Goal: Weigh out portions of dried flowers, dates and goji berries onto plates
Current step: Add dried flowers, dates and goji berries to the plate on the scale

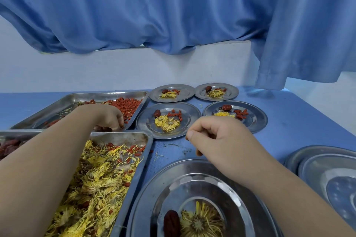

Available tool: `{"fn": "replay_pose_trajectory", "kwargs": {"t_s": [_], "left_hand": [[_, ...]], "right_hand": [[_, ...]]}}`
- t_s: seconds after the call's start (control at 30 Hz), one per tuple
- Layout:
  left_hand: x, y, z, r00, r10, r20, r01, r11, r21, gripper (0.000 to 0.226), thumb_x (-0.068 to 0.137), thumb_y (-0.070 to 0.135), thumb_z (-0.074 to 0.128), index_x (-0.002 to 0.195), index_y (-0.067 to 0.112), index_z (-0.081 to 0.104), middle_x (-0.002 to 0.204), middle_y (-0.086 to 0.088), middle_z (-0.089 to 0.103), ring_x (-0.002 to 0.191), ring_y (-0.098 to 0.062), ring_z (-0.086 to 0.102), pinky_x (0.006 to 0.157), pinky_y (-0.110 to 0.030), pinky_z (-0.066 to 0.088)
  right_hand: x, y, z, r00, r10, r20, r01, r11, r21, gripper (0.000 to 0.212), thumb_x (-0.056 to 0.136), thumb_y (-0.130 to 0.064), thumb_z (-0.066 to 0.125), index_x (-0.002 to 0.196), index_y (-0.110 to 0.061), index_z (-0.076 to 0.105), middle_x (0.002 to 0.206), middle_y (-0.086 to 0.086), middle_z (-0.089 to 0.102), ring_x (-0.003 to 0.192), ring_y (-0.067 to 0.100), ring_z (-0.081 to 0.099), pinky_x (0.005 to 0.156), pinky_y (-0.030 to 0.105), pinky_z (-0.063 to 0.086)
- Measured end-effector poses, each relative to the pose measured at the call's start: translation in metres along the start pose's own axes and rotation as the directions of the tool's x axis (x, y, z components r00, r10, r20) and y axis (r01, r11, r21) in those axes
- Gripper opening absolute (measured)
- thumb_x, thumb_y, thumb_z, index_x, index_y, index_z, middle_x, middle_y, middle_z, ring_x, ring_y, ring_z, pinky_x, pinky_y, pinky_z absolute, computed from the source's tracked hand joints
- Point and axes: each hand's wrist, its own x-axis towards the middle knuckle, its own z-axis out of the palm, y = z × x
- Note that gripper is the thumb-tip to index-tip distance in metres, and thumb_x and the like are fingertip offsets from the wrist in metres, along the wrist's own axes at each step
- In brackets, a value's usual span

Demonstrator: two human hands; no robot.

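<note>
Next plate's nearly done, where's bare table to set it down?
Best patch: bare table right of the nearer right filled plate, behind the stack of empty plates, reaching the curtain. A thin strip also runs behind the goji tray. Crowded: the four filled plates sit nearly rim to rim beside that tray; the right hand is over the centre gap.

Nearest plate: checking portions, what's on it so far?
A date and a dried flower lie on the nearest plate; no goji berries show. The right forearm and the frame edge hide part of it.
</note>
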Motion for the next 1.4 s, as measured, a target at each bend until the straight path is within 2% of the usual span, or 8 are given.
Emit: {"fn": "replay_pose_trajectory", "kwargs": {"t_s": [0.17,0.23,0.33,0.5,0.67,0.8,1.1,1.4], "left_hand": [[-0.006,0.007,-0.005,0.991,-0.13,0.013,0.126,0.981,0.147,0.021,0.09,0.016,0.059,0.109,0.009,0.065,0.077,-0.007,0.06,0.055,-0.019,0.055,0.053,-0.025,0.049],[-0.003,0.008,-0.005,0.99,-0.137,0.035,0.13,0.979,0.155,0.022,0.089,0.012,0.058,0.108,0.003,0.064,0.075,-0.009,0.058,0.05,-0.02,0.051,0.054,-0.027,0.047],[0.002,0.013,-0.002,0.994,-0.081,0.07,0.072,0.99,0.118,0.024,0.087,0.0,0.052,0.109,0.0,0.063,0.087,-0.014,0.06,0.061,-0.025,0.053,0.062,-0.032,0.049],[0.008,0.009,0.003,1.0,-0.002,0.011,0.0,0.99,0.138,0.033,0.085,-0.007,0.044,0.098,0.018,0.061,0.079,-0.01,0.059,0.052,-0.018,0.046,0.047,-0.024,0.042],[0.013,0.0,-0.002,0.998,0.051,0.039,-0.049,0.998,-0.047,0.032,0.077,-0.008,0.053,0.097,0.015,0.06,0.058,-0.006,0.051,0.035,-0.013,0.041,0.039,-0.022,0.035],[0.015,-0.004,-0.003,0.996,0.071,0.056,-0.065,0.993,-0.102,0.037,0.073,-0.005,0.055,0.103,0.016,0.058,0.058,-0.007,0.051,0.037,-0.015,0.041,0.04,-0.024,0.034],[0.014,0.007,-0.003,0.995,0.008,0.101,-0.006,1.0,-0.016,0.022,0.08,-0.008,0.053,0.088,0.011,0.062,0.061,-0.006,0.053,0.038,-0.013,0.046,0.041,-0.021,0.04],[0.003,-0.004,-0.004,0.99,0.103,-0.096,-0.109,0.992,-0.064,0.015,0.079,-0.005,0.058,0.086,0.008,0.06,0.058,-0.003,0.061,0.045,-0.015,0.054,0.046,-0.024,0.045]], "right_hand": [[0.0,-0.002,-0.001,1.0,-0.011,-0.003,0.011,1.0,-0.004,0.024,0.089,-0.021,0.058,0.066,-0.016,0.062,0.057,0.006,0.051,0.066,0.025,0.06,0.062,0.035,0.048],[0.001,-0.002,-0.001,1.0,-0.016,-0.002,0.016,1.0,-0.007,0.024,0.089,-0.02,0.058,0.066,-0.015,0.062,0.057,0.007,0.051,0.066,0.025,0.06,0.061,0.034,0.048],[0.0,-0.002,0.0,1.0,-0.016,0.004,0.016,1.0,0.004,0.024,0.089,-0.021,0.057,0.066,-0.015,0.062,0.061,0.009,0.053,0.068,0.026,0.061,0.063,0.035,0.049],[0.0,-0.002,0.003,1.0,0.001,0.014,-0.001,1.0,0.017,0.024,0.089,-0.023,0.057,0.066,-0.018,0.061,0.061,0.007,0.055,0.066,0.024,0.061,0.06,0.032,0.049],[0.001,-0.002,0.003,1.0,-0.004,0.014,0.004,1.0,-0.003,0.024,0.09,-0.024,0.056,0.067,-0.018,0.061,0.061,0.007,0.055,0.061,0.02,0.058,0.061,0.036,0.05],[0.0,-0.004,0.005,0.999,-0.02,0.033,0.021,0.999,-0.031,0.023,0.09,-0.023,0.056,0.067,-0.02,0.061,0.062,0.008,0.058,0.05,0.008,0.046,0.053,0.026,0.045],[0.0,-0.003,0.006,0.999,-0.037,0.032,0.038,0.999,-0.036,0.023,0.09,-0.022,0.055,0.068,-0.018,0.061,0.062,0.008,0.059,0.05,0.012,0.046,0.053,0.026,0.043],[0.0,-0.006,0.004,0.999,-0.051,0.011,0.051,0.998,-0.031,0.022,0.089,-0.02,0.055,0.069,-0.015,0.062,0.062,0.009,0.057,0.063,0.021,0.059,0.058,0.032,0.046]]}}
